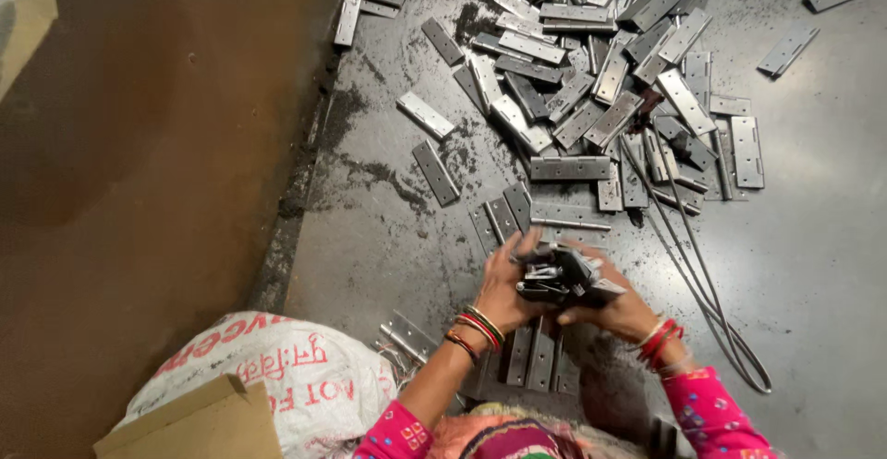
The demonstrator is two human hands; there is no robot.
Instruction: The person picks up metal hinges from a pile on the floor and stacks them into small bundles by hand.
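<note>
Both hands (564, 297) clasping hinges (559, 276) — floor-edge left

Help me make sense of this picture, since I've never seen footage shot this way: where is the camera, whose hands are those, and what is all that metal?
There is no machine here. One camera sits on a person's head and looks down, so you see their own two arms in pink sleeves with bangles. The left hand and the right hand together grip a stack of metal hinges. They work over a dark metal surface dusted with filings. A big pile of loose hinges lies farther away, a few lined-up hinges sit beneath the hands, and a bent wire loop runs along the right. A printed white sack and a piece of cardboard lie at the lower left.
</note>
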